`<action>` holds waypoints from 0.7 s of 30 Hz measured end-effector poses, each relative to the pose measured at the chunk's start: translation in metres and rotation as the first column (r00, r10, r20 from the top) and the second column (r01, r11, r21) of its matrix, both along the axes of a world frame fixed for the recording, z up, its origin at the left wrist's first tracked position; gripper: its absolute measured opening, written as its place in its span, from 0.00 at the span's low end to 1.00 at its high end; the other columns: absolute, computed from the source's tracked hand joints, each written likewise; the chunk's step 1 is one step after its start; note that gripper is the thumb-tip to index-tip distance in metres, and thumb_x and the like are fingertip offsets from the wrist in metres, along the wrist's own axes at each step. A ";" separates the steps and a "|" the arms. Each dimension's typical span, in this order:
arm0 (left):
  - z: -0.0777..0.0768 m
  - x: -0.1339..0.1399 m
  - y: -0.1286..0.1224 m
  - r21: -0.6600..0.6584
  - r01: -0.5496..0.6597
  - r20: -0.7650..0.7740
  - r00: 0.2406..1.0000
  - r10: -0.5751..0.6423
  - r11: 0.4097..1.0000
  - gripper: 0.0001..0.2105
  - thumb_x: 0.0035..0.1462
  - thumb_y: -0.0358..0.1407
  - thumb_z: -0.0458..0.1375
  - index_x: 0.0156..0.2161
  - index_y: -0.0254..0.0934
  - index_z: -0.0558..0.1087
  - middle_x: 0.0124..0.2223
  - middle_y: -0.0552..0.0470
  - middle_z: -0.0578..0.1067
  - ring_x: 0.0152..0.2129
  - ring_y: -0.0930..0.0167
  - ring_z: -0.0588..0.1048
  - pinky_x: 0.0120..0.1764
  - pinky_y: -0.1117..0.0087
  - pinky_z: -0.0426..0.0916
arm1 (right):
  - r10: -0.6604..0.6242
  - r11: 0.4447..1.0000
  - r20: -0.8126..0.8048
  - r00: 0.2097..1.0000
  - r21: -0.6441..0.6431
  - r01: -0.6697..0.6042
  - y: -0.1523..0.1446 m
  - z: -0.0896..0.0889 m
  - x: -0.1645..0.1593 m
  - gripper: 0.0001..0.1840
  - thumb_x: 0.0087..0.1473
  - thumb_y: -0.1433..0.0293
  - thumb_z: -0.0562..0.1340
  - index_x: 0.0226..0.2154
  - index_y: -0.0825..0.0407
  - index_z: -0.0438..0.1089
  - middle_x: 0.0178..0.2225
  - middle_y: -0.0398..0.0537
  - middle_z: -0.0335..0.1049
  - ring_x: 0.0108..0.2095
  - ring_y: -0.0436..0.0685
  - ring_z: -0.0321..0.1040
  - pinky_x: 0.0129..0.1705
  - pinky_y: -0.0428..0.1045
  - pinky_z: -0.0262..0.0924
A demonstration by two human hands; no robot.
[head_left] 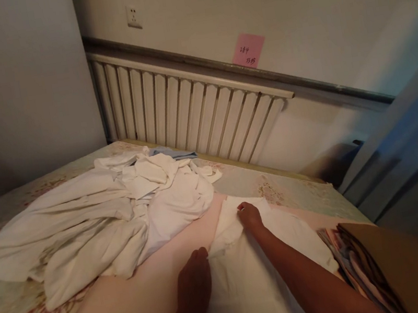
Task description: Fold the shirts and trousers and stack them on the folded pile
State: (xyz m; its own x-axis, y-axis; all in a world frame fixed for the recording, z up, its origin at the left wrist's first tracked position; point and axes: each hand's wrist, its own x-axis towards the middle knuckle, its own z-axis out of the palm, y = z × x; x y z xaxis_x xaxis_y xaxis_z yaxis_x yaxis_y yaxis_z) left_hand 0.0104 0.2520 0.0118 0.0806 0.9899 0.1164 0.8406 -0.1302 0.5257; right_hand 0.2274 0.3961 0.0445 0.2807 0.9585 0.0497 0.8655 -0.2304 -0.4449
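Note:
A white garment (241,283) lies spread out in front of me on a pale pink cloth (136,300); its exact kind is unclear. My left hand (194,281) is closed at the garment's left edge, fingertips pinching the fabric there. Farther up, my right hand (250,216) rests over the garment's far part with its fingers curled into a pinch on the cloth. My right forearm crosses the garment's right side and covers some of it.
A heap of crumpled white clothes (94,211) lies to the left, with a blue cloth (172,154) behind it. Folded clothes (355,265) and a brown panel (411,256) sit at right. Behind the flowered bed cover (273,188) stands a radiator (185,107); a blue curtain (412,166) hangs right.

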 end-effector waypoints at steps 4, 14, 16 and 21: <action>0.001 0.000 0.000 -0.013 0.004 0.005 1.000 -0.004 1.000 0.08 0.62 0.29 0.44 0.36 0.41 0.64 0.37 0.51 0.73 0.35 0.70 0.73 0.35 0.72 0.60 | -0.005 1.000 -0.007 1.000 -0.007 0.005 -0.007 -0.007 0.003 0.12 0.49 0.75 0.56 0.35 0.53 0.73 0.36 0.48 0.74 0.39 0.54 0.68 0.38 0.45 0.54; 0.013 0.001 -0.003 -0.108 -0.037 0.076 0.996 0.045 0.993 0.04 0.59 0.32 0.48 0.36 0.41 0.64 0.38 0.50 0.75 0.34 0.68 0.73 0.33 0.70 0.58 | -0.067 0.998 -0.126 0.990 -0.021 0.065 -0.019 -0.002 0.003 0.18 0.53 0.66 0.59 0.46 0.55 0.71 0.45 0.52 0.74 0.46 0.57 0.69 0.45 0.46 0.59; 0.019 -0.001 -0.004 -0.177 -0.062 0.120 0.989 0.084 0.982 0.03 0.59 0.34 0.49 0.37 0.41 0.65 0.37 0.50 0.75 0.34 0.67 0.74 0.33 0.70 0.58 | -0.086 0.996 -0.168 0.982 -0.035 0.081 -0.026 -0.002 0.001 0.18 0.54 0.65 0.60 0.46 0.55 0.71 0.45 0.53 0.73 0.46 0.58 0.69 0.44 0.47 0.60; 0.025 -0.010 -0.013 -0.301 -0.063 0.231 0.963 0.137 0.952 0.06 0.58 0.38 0.51 0.39 0.39 0.66 0.31 0.51 0.75 0.31 0.67 0.74 0.30 0.71 0.59 | -0.080 0.994 -0.308 0.948 -0.099 0.052 -0.051 -0.009 -0.008 0.18 0.60 0.61 0.59 0.48 0.54 0.67 0.47 0.51 0.69 0.43 0.56 0.69 0.44 0.54 0.66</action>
State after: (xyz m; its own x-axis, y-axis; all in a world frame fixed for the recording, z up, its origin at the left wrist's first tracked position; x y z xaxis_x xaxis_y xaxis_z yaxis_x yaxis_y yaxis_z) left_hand 0.0008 0.2395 0.0371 -0.0149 0.9851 -0.1712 0.6807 0.1354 0.7200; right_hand 0.2196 0.3450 0.0354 0.3312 0.9339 -0.1345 0.6686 -0.3328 -0.6650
